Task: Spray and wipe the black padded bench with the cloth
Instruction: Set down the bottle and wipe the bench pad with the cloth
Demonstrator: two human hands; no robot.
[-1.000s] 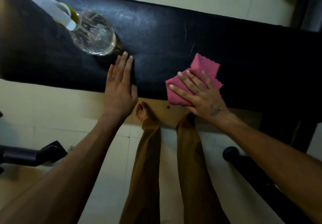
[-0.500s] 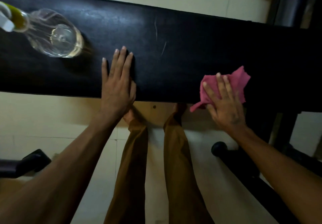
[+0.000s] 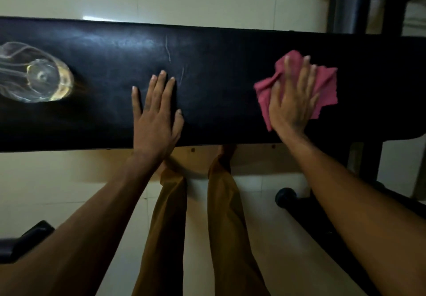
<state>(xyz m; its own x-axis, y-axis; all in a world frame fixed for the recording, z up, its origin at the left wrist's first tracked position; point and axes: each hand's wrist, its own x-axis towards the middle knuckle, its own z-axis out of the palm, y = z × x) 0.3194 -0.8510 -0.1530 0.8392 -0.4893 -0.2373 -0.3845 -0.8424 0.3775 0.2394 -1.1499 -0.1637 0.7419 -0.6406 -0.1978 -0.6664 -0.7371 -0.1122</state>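
The black padded bench point(image 3: 219, 49) runs across the view from left to right. My right hand point(image 3: 292, 97) presses a crumpled pink cloth point(image 3: 325, 88) flat on the pad near the bench's right end, fingers spread over it. My left hand point(image 3: 156, 113) rests palm down on the middle of the pad, fingers apart, holding nothing. A clear spray bottle point(image 3: 34, 76) with liquid in it stands on the bench at the far left; its top is out of frame.
Dark metal frame bars point(image 3: 350, 3) rise behind the bench at the upper right. A black bar with a round end cap point(image 3: 287, 197) lies on the pale tiled floor at the lower right. Another dark piece point(image 3: 25, 238) sits at the lower left. My legs stand under the bench's near edge.
My right hand has slid the pink cloth rightward along the pad and then away from the near edge toward the middle. My left hand has stayed flat on the bench.
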